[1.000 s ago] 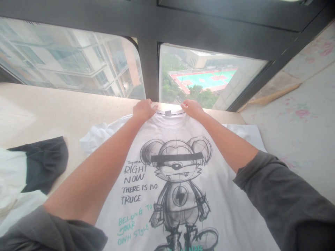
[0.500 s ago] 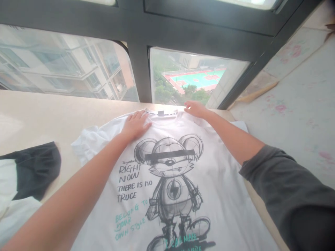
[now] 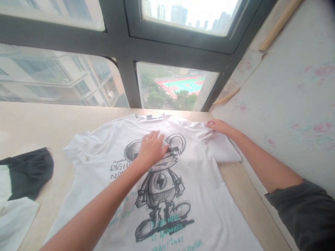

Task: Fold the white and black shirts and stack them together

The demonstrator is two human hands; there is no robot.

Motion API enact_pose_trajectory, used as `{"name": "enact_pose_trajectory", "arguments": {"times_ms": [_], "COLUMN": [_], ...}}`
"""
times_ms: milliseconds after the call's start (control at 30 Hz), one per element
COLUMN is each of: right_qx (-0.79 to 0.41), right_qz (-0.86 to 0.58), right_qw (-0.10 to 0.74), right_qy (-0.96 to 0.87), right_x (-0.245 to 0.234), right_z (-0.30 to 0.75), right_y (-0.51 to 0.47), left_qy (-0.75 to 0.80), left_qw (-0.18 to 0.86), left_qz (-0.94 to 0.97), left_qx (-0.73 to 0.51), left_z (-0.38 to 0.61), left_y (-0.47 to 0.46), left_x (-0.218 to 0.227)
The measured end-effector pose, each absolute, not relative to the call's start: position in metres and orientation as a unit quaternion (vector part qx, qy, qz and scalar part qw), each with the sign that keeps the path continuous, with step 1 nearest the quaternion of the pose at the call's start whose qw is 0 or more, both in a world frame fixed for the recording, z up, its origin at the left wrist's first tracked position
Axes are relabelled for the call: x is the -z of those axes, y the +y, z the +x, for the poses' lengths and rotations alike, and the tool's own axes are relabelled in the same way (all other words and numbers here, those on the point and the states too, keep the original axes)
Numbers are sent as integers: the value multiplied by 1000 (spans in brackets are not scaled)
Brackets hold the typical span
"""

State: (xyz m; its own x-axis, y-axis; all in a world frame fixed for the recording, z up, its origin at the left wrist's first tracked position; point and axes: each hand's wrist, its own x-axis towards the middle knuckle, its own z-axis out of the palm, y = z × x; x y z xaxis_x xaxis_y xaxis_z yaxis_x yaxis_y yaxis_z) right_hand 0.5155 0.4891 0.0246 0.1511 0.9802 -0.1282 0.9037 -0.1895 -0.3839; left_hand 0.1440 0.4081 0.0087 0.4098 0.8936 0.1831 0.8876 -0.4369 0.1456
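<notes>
A white T-shirt (image 3: 199, 195) with a sketched mouse print and black and teal lettering lies face up on a beige table (image 3: 39, 118). My left hand (image 3: 153, 148) rests flat on the print's head, fingers spread. My right hand (image 3: 218, 126) lies on the shirt's right shoulder, at the top of the right sleeve (image 3: 223, 150), fingers stretched along the cloth. The left sleeve (image 3: 78, 146) is rumpled. The collar (image 3: 149, 116) points to the window.
A black and white garment (image 3: 24, 174) lies at the table's left edge. A dark-framed window (image 3: 125, 52) runs behind the table. A pale floral wall (image 3: 288, 104) stands close on the right, beside the table's right edge.
Both hands left the collar. The left hand slid down onto the print; the right hand moved out along the shoulder to the right sleeve. The view tilted up.
</notes>
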Motion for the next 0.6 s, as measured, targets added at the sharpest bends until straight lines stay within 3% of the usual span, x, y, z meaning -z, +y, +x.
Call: {"name": "enact_pose_trajectory", "arguments": {"times_ms": [367, 600], "right_qx": [-130, -105], "right_qz": [-750, -745], "right_qw": [163, 283], "right_qy": [-627, -595], "right_x": [-29, -62], "right_z": [488, 494], "right_y": [504, 506], "left_qy": [353, 335], "left_qw": [38, 36], "left_qz": [919, 929], "left_qx": [-172, -151], "left_z": [291, 294], "left_y": [331, 321], "left_x": [-22, -14]}}
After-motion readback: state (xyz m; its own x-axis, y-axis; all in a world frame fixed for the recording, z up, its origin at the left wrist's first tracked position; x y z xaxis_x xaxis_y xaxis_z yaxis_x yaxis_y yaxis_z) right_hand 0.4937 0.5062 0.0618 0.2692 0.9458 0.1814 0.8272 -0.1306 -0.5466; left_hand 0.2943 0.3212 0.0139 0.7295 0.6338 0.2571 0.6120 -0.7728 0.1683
